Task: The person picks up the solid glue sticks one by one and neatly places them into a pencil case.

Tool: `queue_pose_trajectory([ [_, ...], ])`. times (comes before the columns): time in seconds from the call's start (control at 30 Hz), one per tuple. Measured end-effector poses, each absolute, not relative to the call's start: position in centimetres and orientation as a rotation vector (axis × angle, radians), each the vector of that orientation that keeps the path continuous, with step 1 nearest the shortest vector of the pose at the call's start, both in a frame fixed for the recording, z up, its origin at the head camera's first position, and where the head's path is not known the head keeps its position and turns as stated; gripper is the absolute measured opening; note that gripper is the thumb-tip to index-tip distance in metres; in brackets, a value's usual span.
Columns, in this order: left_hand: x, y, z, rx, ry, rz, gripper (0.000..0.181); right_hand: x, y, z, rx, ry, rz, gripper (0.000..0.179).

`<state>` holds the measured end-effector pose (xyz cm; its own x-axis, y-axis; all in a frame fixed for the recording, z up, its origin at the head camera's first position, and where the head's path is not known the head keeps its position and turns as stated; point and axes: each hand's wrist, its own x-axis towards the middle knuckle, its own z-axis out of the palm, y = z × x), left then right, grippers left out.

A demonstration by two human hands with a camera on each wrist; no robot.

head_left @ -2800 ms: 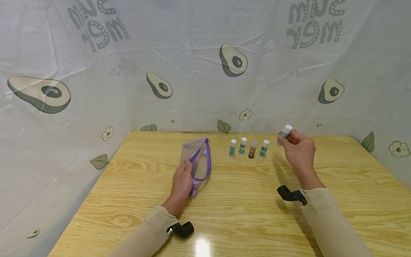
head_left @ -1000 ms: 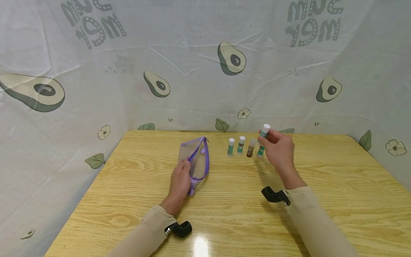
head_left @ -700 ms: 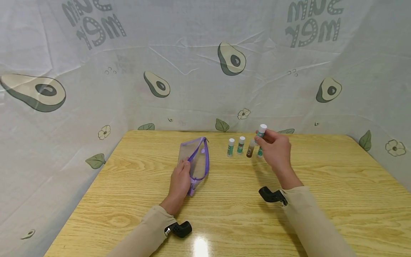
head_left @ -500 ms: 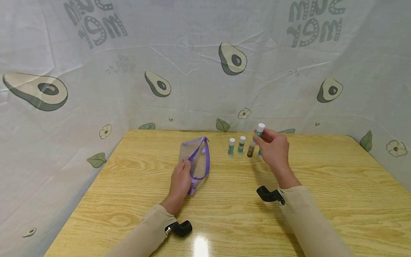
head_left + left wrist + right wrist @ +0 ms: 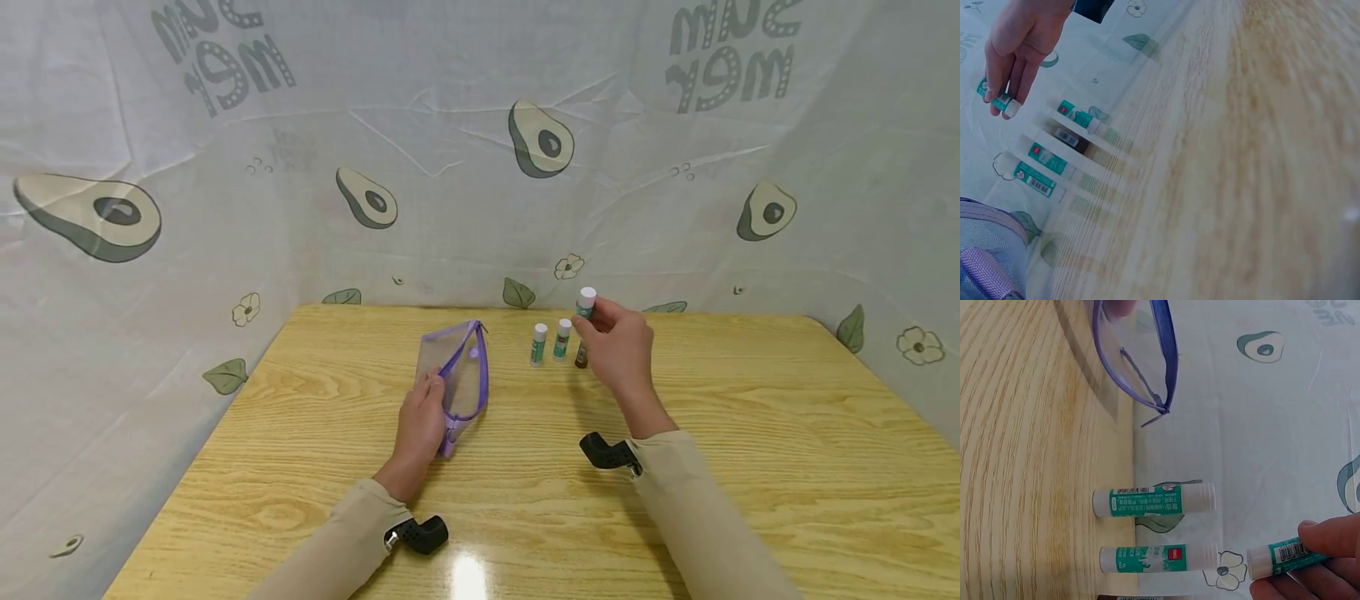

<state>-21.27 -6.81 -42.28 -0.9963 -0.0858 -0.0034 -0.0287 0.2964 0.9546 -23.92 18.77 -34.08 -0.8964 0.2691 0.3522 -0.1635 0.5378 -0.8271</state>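
My left hand (image 5: pixel 422 421) grips the near side of a see-through mesh zip pouch (image 5: pixel 483 375) with purple edging, its mouth gaping to the right. Thumb and fingers of my right hand (image 5: pixel 621 346) pinch a glue stick (image 5: pixel 584 305) with a white cap and green label, held in the air above the table. Below it stand two similar glue sticks (image 5: pixel 538 345) and a dark brown stick (image 5: pixel 581 357), partly covered by my hand. Another green-labelled glue stick (image 5: pixel 1075 117) stands beside the brown one in the left wrist view; my right hand hides it in the head view.
The wooden table (image 5: pixel 765 417) ends at the back against a pale cloth (image 5: pixel 450 217) printed with avocados, leaves and flowers. The cloth also hangs along both sides. A black wrist mount (image 5: pixel 423 534) sits on the left sleeve, another mount (image 5: pixel 607 452) on the right.
My right hand has travelled left with the glue stick, from right of the standing row to above the brown stick. The left hand keeps hold of the pouch in place.
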Motion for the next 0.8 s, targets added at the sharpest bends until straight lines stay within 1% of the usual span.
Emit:
queue_pose_trajectory([
  [0.4, -21.2, -6.8, -42.3, 0.103, -2.483, -1.851, 0.051, -24.2, 17.7, -34.4, -0.071, -2.343, 1.353, 0.039],
  [0.8, -21.2, -6.9, -42.3, 0.099, -2.486, -1.842, 0.052, -24.5, 15.5, -34.4, -0.012, -2.314, 1.442, 0.04],
])
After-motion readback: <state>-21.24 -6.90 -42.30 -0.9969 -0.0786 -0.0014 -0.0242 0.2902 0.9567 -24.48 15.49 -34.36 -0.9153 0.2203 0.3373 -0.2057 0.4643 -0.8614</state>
